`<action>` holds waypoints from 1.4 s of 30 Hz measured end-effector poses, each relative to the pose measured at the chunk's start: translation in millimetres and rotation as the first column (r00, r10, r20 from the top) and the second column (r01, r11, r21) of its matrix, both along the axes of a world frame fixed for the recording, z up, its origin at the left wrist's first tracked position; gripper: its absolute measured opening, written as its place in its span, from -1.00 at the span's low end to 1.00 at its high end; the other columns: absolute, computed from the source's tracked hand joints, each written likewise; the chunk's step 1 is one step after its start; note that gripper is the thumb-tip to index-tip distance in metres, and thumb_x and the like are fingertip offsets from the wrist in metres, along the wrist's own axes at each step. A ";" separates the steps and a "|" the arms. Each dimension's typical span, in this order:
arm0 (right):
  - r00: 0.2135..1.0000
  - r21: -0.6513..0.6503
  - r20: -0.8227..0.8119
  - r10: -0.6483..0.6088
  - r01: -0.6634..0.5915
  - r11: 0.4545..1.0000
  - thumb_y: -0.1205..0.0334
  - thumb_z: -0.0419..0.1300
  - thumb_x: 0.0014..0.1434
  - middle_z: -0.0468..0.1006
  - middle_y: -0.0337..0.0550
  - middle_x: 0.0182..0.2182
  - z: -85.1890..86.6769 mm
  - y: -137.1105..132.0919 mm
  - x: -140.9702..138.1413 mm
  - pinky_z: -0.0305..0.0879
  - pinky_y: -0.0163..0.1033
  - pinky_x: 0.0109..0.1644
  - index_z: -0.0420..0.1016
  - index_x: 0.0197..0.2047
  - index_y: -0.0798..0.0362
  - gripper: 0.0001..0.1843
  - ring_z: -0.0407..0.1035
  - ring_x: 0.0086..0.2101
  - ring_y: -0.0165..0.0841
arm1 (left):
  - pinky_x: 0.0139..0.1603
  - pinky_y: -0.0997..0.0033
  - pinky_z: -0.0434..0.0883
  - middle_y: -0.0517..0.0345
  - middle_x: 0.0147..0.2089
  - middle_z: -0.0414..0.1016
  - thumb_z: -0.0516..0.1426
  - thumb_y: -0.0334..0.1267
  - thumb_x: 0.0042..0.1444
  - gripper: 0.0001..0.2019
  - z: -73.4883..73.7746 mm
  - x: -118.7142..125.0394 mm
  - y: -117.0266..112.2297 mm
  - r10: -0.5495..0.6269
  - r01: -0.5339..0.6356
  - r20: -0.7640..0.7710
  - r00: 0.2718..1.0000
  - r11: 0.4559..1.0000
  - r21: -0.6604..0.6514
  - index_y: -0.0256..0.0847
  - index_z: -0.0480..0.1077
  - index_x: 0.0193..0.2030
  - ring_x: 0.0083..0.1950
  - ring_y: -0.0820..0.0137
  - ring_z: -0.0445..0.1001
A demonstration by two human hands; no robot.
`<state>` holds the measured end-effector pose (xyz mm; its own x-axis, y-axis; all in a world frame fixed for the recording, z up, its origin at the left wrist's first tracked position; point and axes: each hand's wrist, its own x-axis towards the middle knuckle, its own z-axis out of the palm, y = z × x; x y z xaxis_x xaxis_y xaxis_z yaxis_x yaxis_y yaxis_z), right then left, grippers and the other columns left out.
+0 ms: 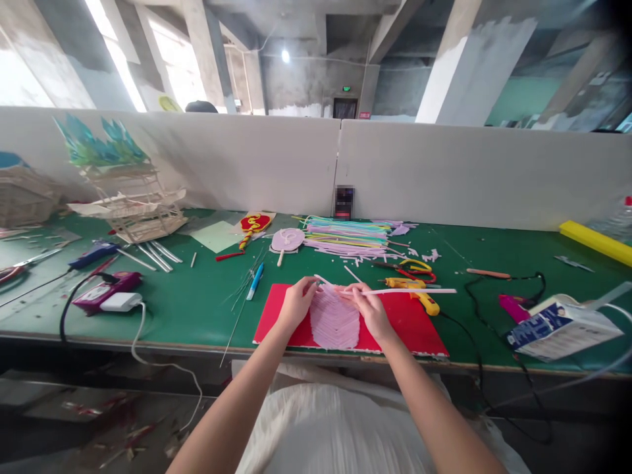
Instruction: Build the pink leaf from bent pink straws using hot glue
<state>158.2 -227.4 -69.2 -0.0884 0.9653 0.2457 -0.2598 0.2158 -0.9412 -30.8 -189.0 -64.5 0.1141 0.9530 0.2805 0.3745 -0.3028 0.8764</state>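
Note:
A pink leaf-shaped piece [334,322] made of thin strips lies on a red mat [415,326] at the front of the green table [197,303]. My left hand [297,303] rests on the piece's upper left edge with its fingers pinched at the top. My right hand [371,309] is closed on a long white strip [415,291] that sticks out to the right over the mat. Both hands meet at the piece's top.
A yellow glue gun [419,293] lies just right of the mat, and its black cord runs off the table's front edge. Coloured strips [345,237] are piled behind. A blue pen [255,281], a pink device [106,289], a wooden model [133,204] and a carton [560,329] surround the work.

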 end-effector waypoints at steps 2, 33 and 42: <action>0.998 -0.010 0.038 0.039 -0.039 0.999 -0.04 0.11 0.18 0.58 -0.13 -0.15 -0.8 0.2 -0.3 0.26 -0.01 0.14 0.40 -0.25 -0.07 -0.76 0.43 -0.05 -0.22 | -0.17 0.40 0.41 0.13 -0.29 0.61 0.04 -0.20 0.14 -0.77 0.7 0.2 -0.2 -0.013 0.013 0.043 0.999 1.000 -0.003 -0.17 0.42 -0.11 -0.19 0.32 0.55; 0.977 -0.040 0.201 -0.065 0.075 0.996 -0.07 0.29 -0.03 0.63 -0.14 -0.32 -1.9 0.2 -0.9 0.45 -0.09 -0.10 0.57 -0.30 0.00 -0.67 0.53 -0.29 -0.21 | -0.16 0.38 0.42 0.06 -0.31 0.55 0.23 -0.15 -0.04 -0.81 7.7 1.3 -2.8 -0.308 0.330 0.236 0.921 0.942 -0.058 -0.26 0.49 -0.41 -0.27 0.33 0.51; 0.960 -0.019 0.254 -0.120 0.129 0.992 -0.12 0.27 -0.03 0.58 -0.13 -0.56 0.3 0.7 2.1 0.41 -0.23 -0.40 0.56 -0.46 0.06 -0.62 0.46 -0.51 -0.30 | -0.16 0.34 0.42 0.08 -0.35 0.59 0.22 -0.09 -0.02 -0.77 5.6 2.2 -2.5 -0.385 0.405 0.190 0.903 0.911 -0.082 -0.25 0.51 -0.43 -0.26 0.26 0.53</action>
